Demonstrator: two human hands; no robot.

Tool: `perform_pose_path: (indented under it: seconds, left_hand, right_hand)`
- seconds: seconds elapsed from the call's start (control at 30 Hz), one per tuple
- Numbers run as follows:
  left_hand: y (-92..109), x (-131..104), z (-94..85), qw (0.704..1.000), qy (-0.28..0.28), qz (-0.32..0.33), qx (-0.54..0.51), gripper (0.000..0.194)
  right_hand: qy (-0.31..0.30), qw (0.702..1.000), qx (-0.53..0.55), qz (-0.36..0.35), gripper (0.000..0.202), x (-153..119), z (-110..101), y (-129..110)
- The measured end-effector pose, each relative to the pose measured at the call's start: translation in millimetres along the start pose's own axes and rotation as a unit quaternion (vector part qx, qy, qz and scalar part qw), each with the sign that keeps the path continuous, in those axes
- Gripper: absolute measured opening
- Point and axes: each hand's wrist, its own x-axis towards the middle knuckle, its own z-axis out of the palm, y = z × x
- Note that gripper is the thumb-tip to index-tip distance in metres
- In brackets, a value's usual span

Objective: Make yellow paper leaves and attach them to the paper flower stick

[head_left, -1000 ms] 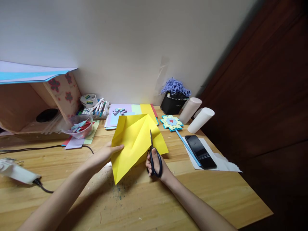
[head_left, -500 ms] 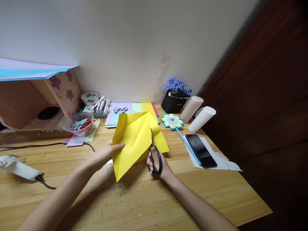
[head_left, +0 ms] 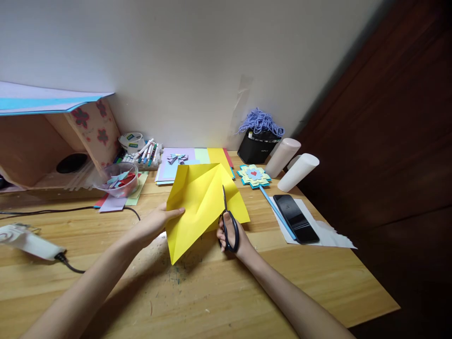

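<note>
A creased sheet of yellow paper (head_left: 197,202) is held up over the wooden table, tilted, with one corner pointing down towards me. My left hand (head_left: 160,221) pinches its left edge, thumb on top and the other fingers hidden behind. Black-handled scissors (head_left: 231,238) are in my right hand (head_left: 240,240), with fingers through the loops. One scissor blade lies over the front of the paper, pointing away from me, in a cut that separates a flap on the right. The other blade is hidden behind the sheet.
Behind the paper lie stacked coloured sheets (head_left: 215,154). A paper flower (head_left: 253,175) on a blue stick and a phone (head_left: 296,219) are at right. Leftward are a bowl of scraps (head_left: 118,188), markers (head_left: 150,153), a corded glue gun (head_left: 33,242) and a cardboard box (head_left: 95,136).
The view has shifted slightly. Both hands keep their hold on the paper and scissors, and the scissors look nearly unchanged in the cut.
</note>
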Motion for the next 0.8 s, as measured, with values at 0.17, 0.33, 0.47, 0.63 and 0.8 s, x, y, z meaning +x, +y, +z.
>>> perform_pose_path:
  seconds: [0.17, 0.33, 0.47, 0.63, 0.8]
  left_hand:
    - [0, -1, 0.7, 1.000, -0.001, -0.001, -0.004, 0.050]
    - [5, -5, 4.6, 1.000, 0.005, 0.001, -0.007, 0.044]
    - [5, -5, 5.7, 1.000, 0.003, -0.005, -0.002, 0.042]
    - [6, -5, 6.2, 1.000, 0.010, -0.013, 0.002, 0.043]
    - [10, -7, 9.5, 1.000, 0.018, -0.015, 0.001, 0.047]
  right_hand:
    - [0.004, 0.999, -0.026, -0.028, 0.069, -2, -1, -2]
    - [0.005, 0.999, -0.023, -0.042, 0.069, -3, 0, -1]
    - [0.011, 0.999, -0.016, -0.038, 0.067, -1, -1, 1]
    - [0.013, 0.999, -0.013, -0.027, 0.070, 0, -2, 0]
    - [0.012, 1.000, -0.012, -0.024, 0.069, -1, -2, -1]
